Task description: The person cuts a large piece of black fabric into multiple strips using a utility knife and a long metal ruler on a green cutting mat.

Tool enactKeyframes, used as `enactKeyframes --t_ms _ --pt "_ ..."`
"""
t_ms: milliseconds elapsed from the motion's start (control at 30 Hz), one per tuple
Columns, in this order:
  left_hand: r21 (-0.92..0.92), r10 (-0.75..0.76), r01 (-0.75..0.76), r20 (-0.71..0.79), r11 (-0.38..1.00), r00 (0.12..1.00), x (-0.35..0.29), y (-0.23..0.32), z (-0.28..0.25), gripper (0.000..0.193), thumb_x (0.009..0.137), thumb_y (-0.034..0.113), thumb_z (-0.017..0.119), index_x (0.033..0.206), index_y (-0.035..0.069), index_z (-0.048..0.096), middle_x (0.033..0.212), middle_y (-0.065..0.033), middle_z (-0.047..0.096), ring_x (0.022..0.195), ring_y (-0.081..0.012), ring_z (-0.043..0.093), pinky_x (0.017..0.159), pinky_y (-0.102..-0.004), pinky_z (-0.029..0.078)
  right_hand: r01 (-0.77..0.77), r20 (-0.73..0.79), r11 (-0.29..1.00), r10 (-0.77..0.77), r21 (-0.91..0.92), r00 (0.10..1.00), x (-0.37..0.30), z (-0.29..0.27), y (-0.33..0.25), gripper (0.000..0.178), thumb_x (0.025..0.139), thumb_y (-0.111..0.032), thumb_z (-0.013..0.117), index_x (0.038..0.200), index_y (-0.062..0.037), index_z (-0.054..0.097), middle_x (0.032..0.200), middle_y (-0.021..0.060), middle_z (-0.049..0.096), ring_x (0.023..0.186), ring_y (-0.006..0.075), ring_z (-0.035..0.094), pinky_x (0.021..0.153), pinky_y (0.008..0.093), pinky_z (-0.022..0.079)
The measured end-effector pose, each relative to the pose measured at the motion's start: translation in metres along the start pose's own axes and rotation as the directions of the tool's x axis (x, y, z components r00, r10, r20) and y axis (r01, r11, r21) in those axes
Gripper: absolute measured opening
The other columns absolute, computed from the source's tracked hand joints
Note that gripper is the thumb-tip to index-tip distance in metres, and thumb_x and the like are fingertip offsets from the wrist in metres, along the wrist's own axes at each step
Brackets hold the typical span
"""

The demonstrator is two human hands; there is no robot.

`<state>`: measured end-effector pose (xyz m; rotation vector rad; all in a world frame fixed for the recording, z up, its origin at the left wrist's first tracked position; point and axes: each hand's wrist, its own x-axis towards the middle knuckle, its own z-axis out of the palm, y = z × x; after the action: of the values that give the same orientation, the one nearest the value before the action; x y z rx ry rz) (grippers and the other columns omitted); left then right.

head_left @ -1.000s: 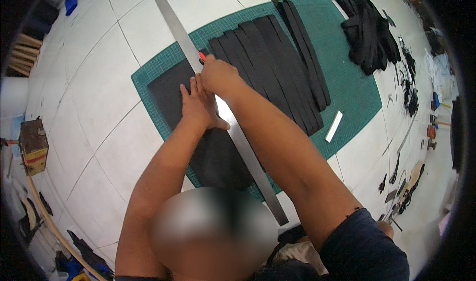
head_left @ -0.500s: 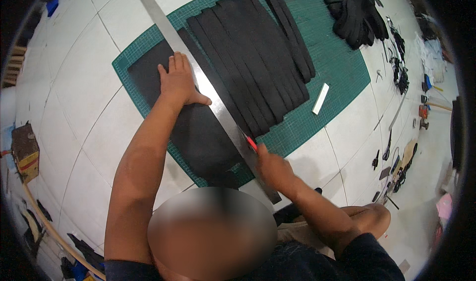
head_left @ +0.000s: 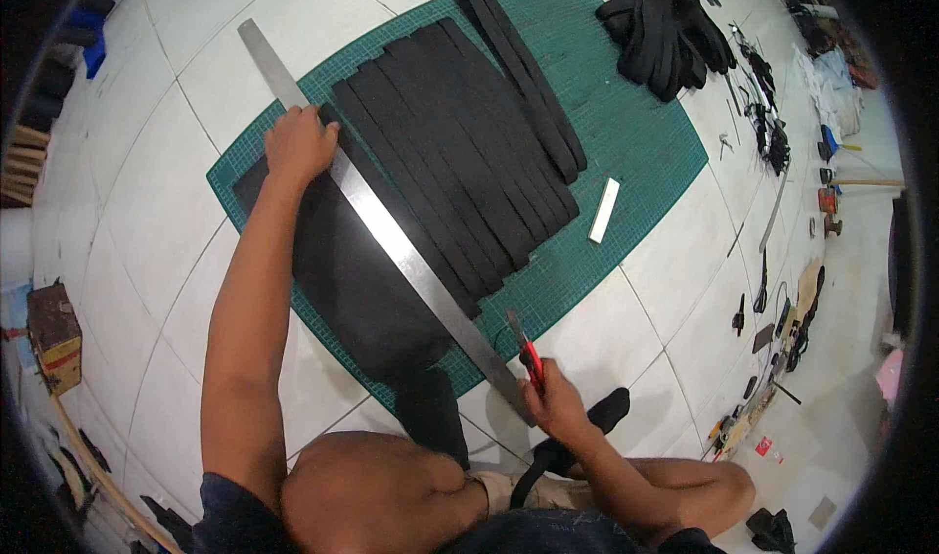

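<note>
A long metal ruler (head_left: 377, 217) lies slantwise over a black sheet (head_left: 357, 295) on a green cutting mat (head_left: 636, 133). My left hand (head_left: 301, 145) is closed around the upper part of the ruler, beside the end of a narrow black strip. In my right hand (head_left: 559, 405) is a red utility knife (head_left: 530, 358), its blade pointing up and away from me, lifted near the ruler's lower end. Several cut black strips (head_left: 450, 153) lie side by side to the right of the ruler. Two more strips (head_left: 528, 85) lie farther right.
A white bar (head_left: 603, 210) rests on the mat's right part. Beyond it, a heap of black strips (head_left: 665, 41) overlaps the mat's far edge. Tools and scraps (head_left: 773, 349) are scattered on the tiled floor at right. A worn box (head_left: 56, 339) stands at far left.
My left hand has gone from lying spread on the ruler and sheet to gripping the ruler farther up. The knife has come off the ruler's edge, toward me. My head has drawn back.
</note>
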<state>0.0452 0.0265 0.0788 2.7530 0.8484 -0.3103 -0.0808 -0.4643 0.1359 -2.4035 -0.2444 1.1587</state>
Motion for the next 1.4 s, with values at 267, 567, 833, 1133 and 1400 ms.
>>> enactKeyframes --t_ms 267,567,833,1133,1400 --pt "0.17 0.076 -0.053 -0.132 0.984 0.988 0.046 -0.009 0.018 0.039 0.089 0.034 0.07 0.119 0.01 0.066 0.115 -0.0151 0.067 0.112 -0.0354 0.062 0.095 -0.0499 0.048 0.005 -0.069 0.997 0.001 0.08 0.998 -0.009 0.023 0.026 0.032 0.097 -0.023 0.061 0.121 -0.005 0.049 0.098 0.0252 0.064 0.091 0.0465 0.065 0.076 0.0518 0.05" --pt "-0.175 0.03 -0.072 -0.231 0.982 0.972 0.053 -0.021 0.024 0.039 0.086 0.032 0.074 0.114 0.008 0.064 0.115 -0.0142 0.069 0.117 -0.036 0.061 0.094 -0.0443 0.048 0.049 -0.011 0.993 -0.048 0.106 0.999 0.005 0.033 0.026 0.039 0.095 -0.026 0.067 0.123 -0.0046 0.049 0.101 0.0245 0.064 0.092 0.0447 0.065 0.076 0.0496 0.051" --pt "-0.193 0.014 -0.119 -0.472 0.974 0.881 -0.024 -0.031 0.049 0.056 0.09 0.034 0.07 0.133 0.003 0.056 0.134 -0.0203 0.059 0.126 -0.0381 0.054 0.108 -0.0481 0.041 0.225 -0.135 0.972 -0.233 -0.069 0.963 0.047 0.041 -0.013 0.055 0.083 -0.029 0.082 0.114 0.0008 0.048 0.1 0.0204 0.057 0.09 0.0408 0.059 0.075 0.0466 0.049" --pt "-0.068 0.05 -0.093 -0.472 0.993 0.88 -0.046 -0.067 0.09 0.059 0.102 0.043 0.051 0.145 0.003 0.049 0.155 -0.0222 0.04 0.146 -0.0411 0.032 0.121 -0.0557 0.018 0.278 -0.219 0.95 -0.304 -0.141 0.927 0.054 0.072 -0.009 0.047 0.08 -0.016 0.078 0.115 0.0001 0.049 0.124 0.0206 0.052 0.114 0.0419 0.054 0.089 0.05 0.051" --pt "-0.149 0.021 -0.105 -0.477 0.983 0.878 -0.047 -0.07 0.088 0.055 0.103 0.038 0.047 0.146 0.004 0.048 0.156 -0.0215 0.039 0.147 -0.0411 0.029 0.122 -0.055 0.017 0.387 -0.21 0.909 -0.413 -0.155 0.886 0.04 0.094 0.002 0.049 0.078 -0.015 0.077 0.117 0.0002 0.051 0.122 0.0209 0.054 0.113 0.0418 0.055 0.089 0.0493 0.052"
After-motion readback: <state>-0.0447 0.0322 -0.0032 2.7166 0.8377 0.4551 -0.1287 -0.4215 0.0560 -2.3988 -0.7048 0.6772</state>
